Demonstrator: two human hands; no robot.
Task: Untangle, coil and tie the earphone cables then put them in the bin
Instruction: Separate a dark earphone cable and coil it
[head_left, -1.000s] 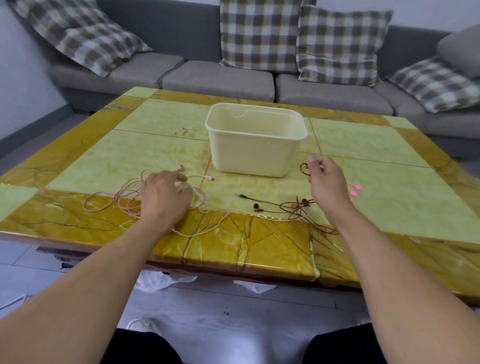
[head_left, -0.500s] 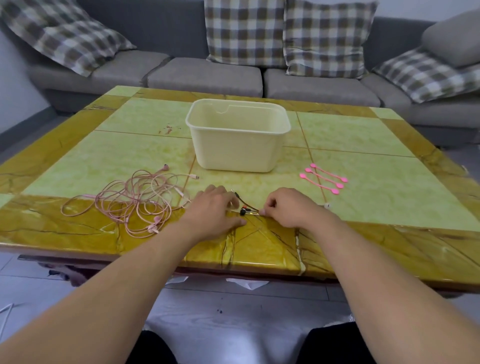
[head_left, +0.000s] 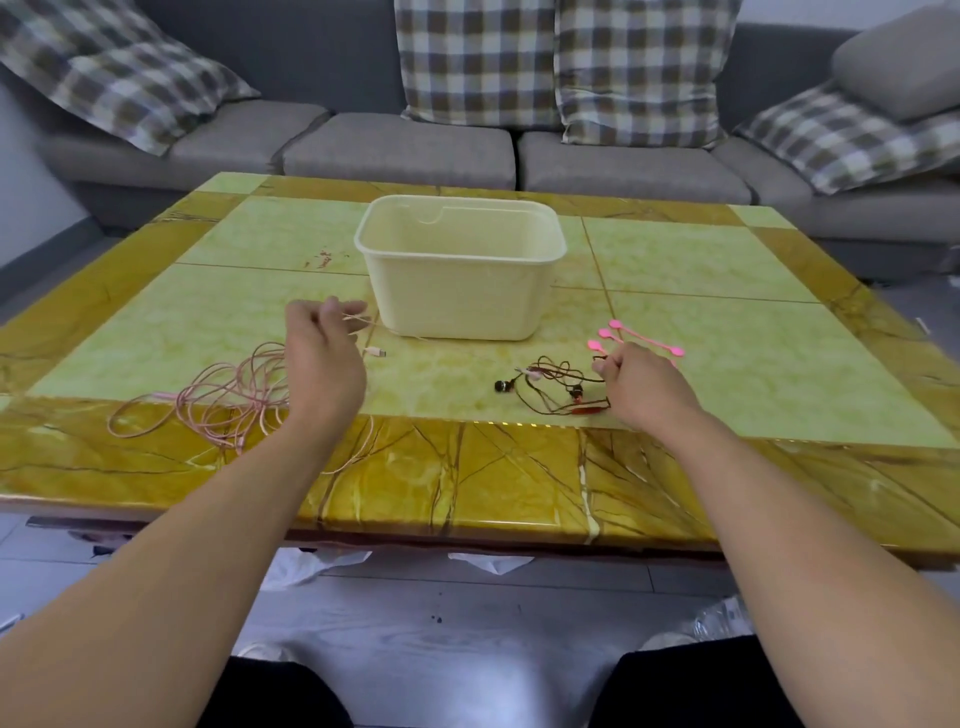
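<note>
Head: bin (head_left: 457, 291) mid-table, hands (head_left: 324, 364) flanking.

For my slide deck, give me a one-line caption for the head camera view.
Left hand lifts a pink cable strand; right hand pinches the dark earphone cable before an empty cream bin.

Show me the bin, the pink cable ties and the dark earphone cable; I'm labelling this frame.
bin (head_left: 457, 291), head view, front wall.
pink cable ties (head_left: 636, 338), head view, middle of the strips.
dark earphone cable (head_left: 550, 387), head view, tangled middle.
</note>
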